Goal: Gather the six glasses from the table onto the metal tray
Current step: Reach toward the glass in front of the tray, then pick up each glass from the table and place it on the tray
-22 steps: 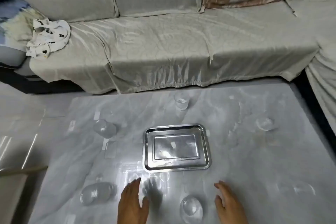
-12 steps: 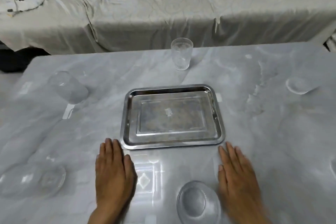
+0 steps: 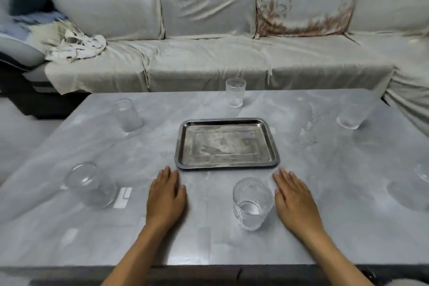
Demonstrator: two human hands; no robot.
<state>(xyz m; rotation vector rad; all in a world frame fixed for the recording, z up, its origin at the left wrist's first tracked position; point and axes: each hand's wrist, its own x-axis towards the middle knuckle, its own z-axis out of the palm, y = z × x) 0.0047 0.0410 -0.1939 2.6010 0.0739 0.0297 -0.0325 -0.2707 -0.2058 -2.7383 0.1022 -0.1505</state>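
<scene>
On the marble surface [image 3: 325, 181], both hands flat and empty, metal tray [image 3: 227, 144] bare.

Left hand [image 3: 166, 195] and right hand [image 3: 294, 199] lie palm-down, fingers spread, holding nothing. Nearest glass [image 3: 253, 204] stands upright just left of the right hand, near the tray's front edge. Five other glasses sit farther out, well apart. Likely first pick: right hand wraps the ribbed wall low, lifts straight up, sets it in a far tray corner so later glasses fit.
</scene>
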